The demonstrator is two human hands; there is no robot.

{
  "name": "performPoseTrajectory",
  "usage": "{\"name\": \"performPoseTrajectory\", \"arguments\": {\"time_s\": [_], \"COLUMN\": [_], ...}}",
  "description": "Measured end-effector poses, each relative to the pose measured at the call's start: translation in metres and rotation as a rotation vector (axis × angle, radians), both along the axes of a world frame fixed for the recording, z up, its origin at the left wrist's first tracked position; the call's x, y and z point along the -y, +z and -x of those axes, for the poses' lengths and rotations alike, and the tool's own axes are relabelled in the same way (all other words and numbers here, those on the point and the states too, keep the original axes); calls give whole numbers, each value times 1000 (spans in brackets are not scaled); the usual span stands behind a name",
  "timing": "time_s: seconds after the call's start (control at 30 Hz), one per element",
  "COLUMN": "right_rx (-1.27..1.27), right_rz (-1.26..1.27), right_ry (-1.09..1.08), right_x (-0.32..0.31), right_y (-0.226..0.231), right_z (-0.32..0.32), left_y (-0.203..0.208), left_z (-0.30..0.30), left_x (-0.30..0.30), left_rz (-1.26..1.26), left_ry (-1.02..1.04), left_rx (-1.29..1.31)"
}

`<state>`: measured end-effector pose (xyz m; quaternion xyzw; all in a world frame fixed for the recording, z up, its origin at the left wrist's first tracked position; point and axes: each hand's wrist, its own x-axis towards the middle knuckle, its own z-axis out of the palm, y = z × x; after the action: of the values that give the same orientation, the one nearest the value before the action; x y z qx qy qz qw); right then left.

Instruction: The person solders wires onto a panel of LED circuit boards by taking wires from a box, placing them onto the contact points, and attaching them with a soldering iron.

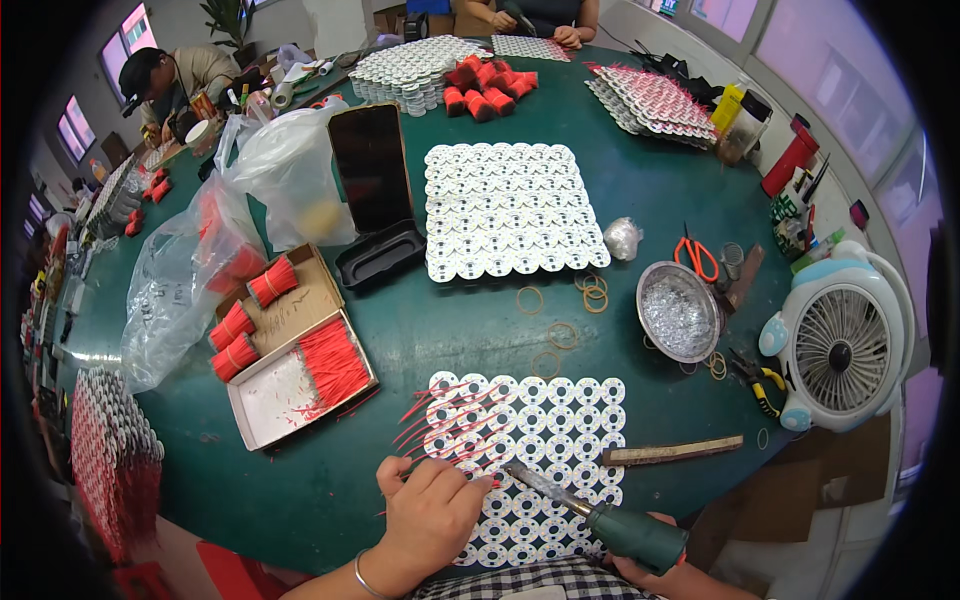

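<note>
A round dark-green surface (640,190) fills the view in a workroom with windows along the left and right walls. On it lie a large sheet of white discs (510,210), a black tray (380,255) propping a dark slab, clear bags (190,270), a cardboard box (300,370) of loose red wires with tied red bundles (250,310) beside it, a metal bowl (678,310) of silvery bits, orange scissors (697,255), rubber bands (560,335), pliers (757,380), a wooden strip (672,452) and a small white fan (842,345) at the right edge. More disc stacks and red bundles sit at the far side, where other people work.

The far workers are cut off at the top rim, and the items by the right wall are too small to make out. The right hand (660,570) is mostly hidden under its tool and cut by the lower edge.

Nearest the person lies the disc sheet (545,430): white ring-shaped discs in rows, those at its left already carrying thin red wires that fan out leftward. The left hand (435,515) rests on the sheet's left part, its grip pinched on a red wire (470,482). The right hand's grip is wrapped around the green handle of a soldering iron (600,515), whose tip (512,468) lies on the sheet just beside the left fingertips.
</note>
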<state>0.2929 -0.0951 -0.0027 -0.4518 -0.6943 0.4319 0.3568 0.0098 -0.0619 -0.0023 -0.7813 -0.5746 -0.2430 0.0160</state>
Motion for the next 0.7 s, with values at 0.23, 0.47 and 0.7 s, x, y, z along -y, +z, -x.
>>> {"name": "performPoseTrajectory", "arguments": {"time_s": [0.23, 0.47, 0.7], "right_rx": [97, 135, 204], "right_rz": [-324, -353, -26], "right_ry": [122, 92, 179], "right_x": [-5, -9, -6], "right_y": [7, 12, 29], "right_z": [8, 9, -1], "left_y": [3, 5, 5], "left_z": [3, 1, 2], "left_x": [0, -1, 2], "left_rz": [21, 33, 25], "left_ry": [-11, -33, -8], "left_rx": [33, 34, 39]}}
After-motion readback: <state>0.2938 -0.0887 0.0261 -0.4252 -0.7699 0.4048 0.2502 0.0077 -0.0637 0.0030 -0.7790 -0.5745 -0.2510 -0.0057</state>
